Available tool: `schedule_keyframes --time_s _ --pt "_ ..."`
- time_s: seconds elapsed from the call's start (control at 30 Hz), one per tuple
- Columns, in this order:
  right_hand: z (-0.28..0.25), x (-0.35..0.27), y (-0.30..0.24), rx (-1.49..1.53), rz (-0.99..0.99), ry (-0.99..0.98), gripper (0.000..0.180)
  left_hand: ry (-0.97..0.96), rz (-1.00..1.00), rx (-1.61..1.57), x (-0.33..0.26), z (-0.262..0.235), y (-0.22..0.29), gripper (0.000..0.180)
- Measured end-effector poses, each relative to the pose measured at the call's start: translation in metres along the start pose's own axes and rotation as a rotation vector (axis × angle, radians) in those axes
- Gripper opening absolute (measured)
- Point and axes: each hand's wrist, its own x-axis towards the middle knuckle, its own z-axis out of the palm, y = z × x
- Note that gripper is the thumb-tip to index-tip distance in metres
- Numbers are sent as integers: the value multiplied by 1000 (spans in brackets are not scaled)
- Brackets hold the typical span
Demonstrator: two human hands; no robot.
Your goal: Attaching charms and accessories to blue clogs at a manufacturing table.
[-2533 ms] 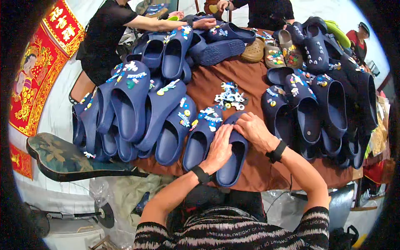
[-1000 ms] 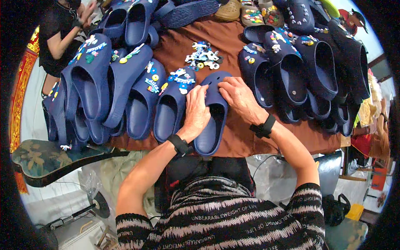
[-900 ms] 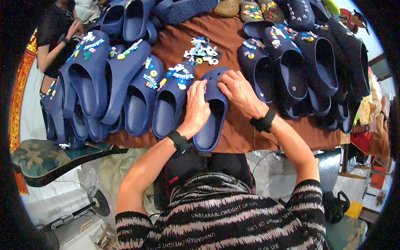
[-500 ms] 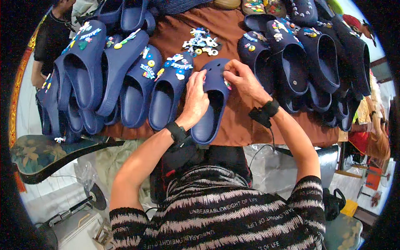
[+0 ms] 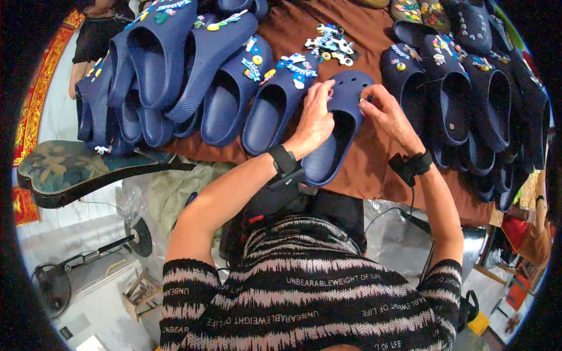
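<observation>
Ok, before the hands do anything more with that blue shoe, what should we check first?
1. Left hand on the plain navy clog: ok, it rests on the toe's left side.
2. Right hand on the clog: ok, fingertips at the toe's right edge.
3. Clog lying on the brown cloth: ok, heel toward the person.
4. Pile of charms nearby: ok, just beyond the toe.
5. Charm held in the fingers: cannot tell, too small.
6. Neighbouring decorated clog apart: not ok, it touches.

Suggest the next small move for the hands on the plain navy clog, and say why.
Probably press a charm into a toe hole. Both hands, left and right, pinch the toe of the undecorated clog, something small at the left fingertips, while neighbouring clogs already carry charms and loose charms lie just beyond.
</observation>
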Motion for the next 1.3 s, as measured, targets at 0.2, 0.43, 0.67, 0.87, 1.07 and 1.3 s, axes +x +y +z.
schedule_keyframes --time_s 0.2,0.43,0.67,0.87,1.07,1.3 --pt "4 -5 -1 55 -38 26 16 85 106 41 4 6 -6 72" --pt "17 -15 -4 279 80 142 11 -87 -17 34 -3 -3 2 76" --pt "2 -3 -21 205 118 87 14 -66 -77 92 -53 -12 -9 79" --pt "-4 17 -22 -365 -186 -11 16 -5 -12 89 -63 -7 -17 64" --pt "3 -19 -23 -382 -354 59 19 62 -3 59 -67 -7 -17 63" --pt "9 -27 -22 -103 -44 72 15 43 -76 34 -76 -8 -11 61"
